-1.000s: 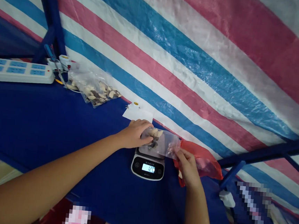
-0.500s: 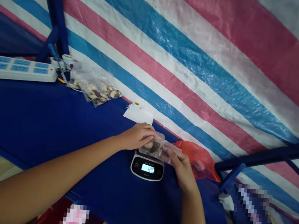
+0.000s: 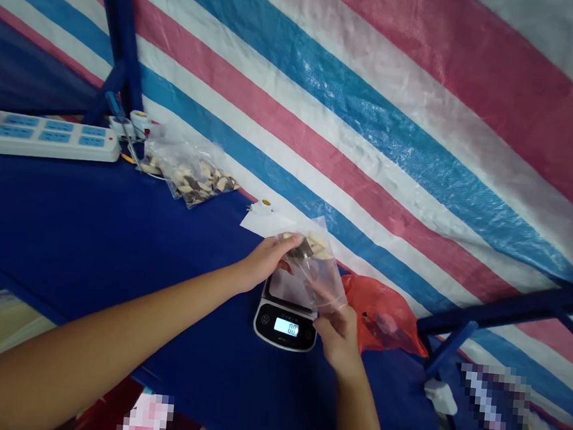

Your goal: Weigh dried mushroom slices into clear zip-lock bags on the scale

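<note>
A clear plastic bag with pale and dark sliced pieces in it is held above a small digital scale. My left hand grips the filled end, thumb on top. My right hand pinches the other end of the bag near the scale's right side. The lit display reads 0.0. Part of the scale's pan shows beneath the bag; the bag looks lifted off it.
Bags of similar slices lie at the back left, beside a white power strip. A white plug sits on white paper. At right, a red plastic bag lies near a blue frame bar.
Both hands have raised the bag of slices off the scale, its filled end now tilted up and back. The display went from about 12.4 to 0.0.
</note>
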Motion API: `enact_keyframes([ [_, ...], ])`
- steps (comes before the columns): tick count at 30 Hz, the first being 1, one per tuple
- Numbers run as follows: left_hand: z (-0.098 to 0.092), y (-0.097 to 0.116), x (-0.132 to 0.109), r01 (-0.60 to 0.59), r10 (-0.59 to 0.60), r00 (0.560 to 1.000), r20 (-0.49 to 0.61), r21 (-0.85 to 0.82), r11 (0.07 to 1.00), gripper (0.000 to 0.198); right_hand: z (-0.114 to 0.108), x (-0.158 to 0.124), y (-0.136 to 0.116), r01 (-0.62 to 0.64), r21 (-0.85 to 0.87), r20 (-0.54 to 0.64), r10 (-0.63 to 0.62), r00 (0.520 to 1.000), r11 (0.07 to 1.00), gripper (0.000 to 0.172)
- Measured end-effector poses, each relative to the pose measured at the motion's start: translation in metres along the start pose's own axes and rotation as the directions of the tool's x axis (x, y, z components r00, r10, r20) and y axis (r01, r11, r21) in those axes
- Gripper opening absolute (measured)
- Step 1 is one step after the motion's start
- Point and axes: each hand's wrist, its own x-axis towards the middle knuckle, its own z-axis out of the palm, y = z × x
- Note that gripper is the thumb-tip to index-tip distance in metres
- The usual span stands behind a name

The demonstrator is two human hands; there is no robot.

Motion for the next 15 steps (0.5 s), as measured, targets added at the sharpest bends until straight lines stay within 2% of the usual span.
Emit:
enact_keyframes([
  [4, -0.001, -0.001, 0.001, -0.008, 0.005, 0.999, -0.038, -0.083, 0.997, 0.041, 0.001, 0.002, 0.005, 0.045, -0.122, -0.117, -0.059, 0.991, 0.992, 0.027],
  [7, -0.004, -0.003, 0.003, -0.013, 0.007, 0.998, -0.067, -0.097, 0.995, 0.037, 0.005, 0.006, 0.007, 0.034, -0.028, -0.183, -0.038, 0.982, 0.999, 0.035],
  [10, -0.004, -0.004, 0.002, -0.028, 0.028, 0.998, -0.050, 0.009, 1.000, 0.036, 0.014, 0.009, 0.006, 0.015, 0.032, -0.275, -0.006, 0.962, 0.999, 0.046],
  [15, -0.003, -0.007, -0.003, -0.108, 0.122, 0.992, -0.041, 0.243, 0.964, 0.037, 0.017, 0.013, 0.003, 0.009, -0.025, -0.433, -0.019, 0.901, 1.000, 0.047],
])
